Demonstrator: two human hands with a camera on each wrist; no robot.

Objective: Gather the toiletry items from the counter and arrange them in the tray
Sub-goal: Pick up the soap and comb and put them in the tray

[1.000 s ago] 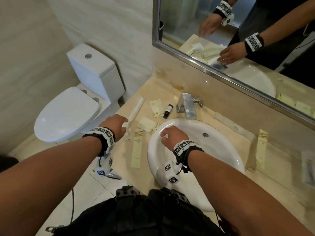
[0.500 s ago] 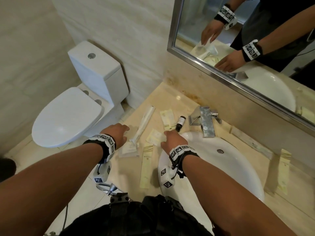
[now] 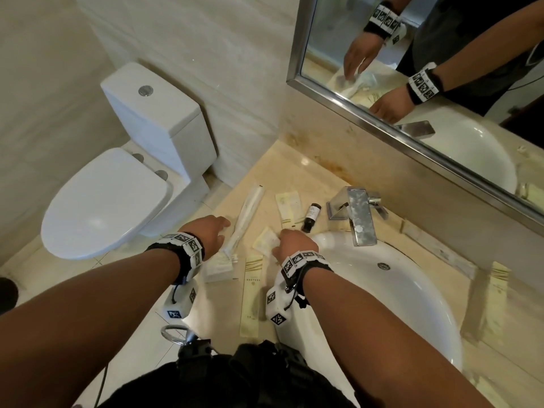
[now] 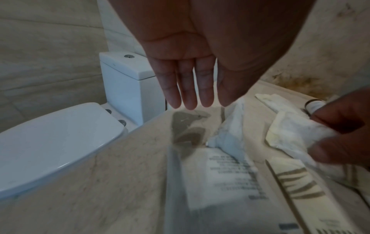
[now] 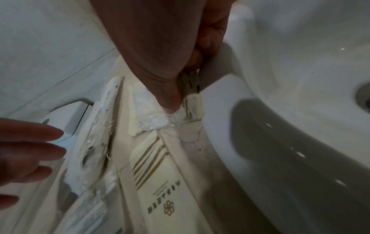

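Several toiletry packets lie on the beige counter (image 3: 297, 172) left of the sink. My right hand (image 3: 284, 241) pinches a small cream sachet (image 3: 265, 241) between thumb and curled fingers; the same sachet (image 4: 296, 136) shows in the left wrist view. My left hand (image 3: 222, 228) hovers open, fingers straight (image 4: 188, 88), just left of a long white toothbrush packet (image 3: 247, 216). A flat clear packet (image 3: 219, 267) and a long cream packet (image 3: 251, 293) lie near the front edge. Farther back are another sachet (image 3: 290, 206) and a small dark bottle (image 3: 312, 216). No tray is in view.
The white sink (image 3: 412, 304) and chrome faucet (image 3: 357, 213) sit right of the packets. More cream packets (image 3: 497, 301) lie right of the sink. A white toilet (image 3: 112, 201) stands left, below the counter's edge. A mirror (image 3: 412, 69) hangs behind.
My right hand moved left from the sink rim and took hold of the small cream sachet. My left hand edged forward beside the toothbrush packet. The head view swung left and down.
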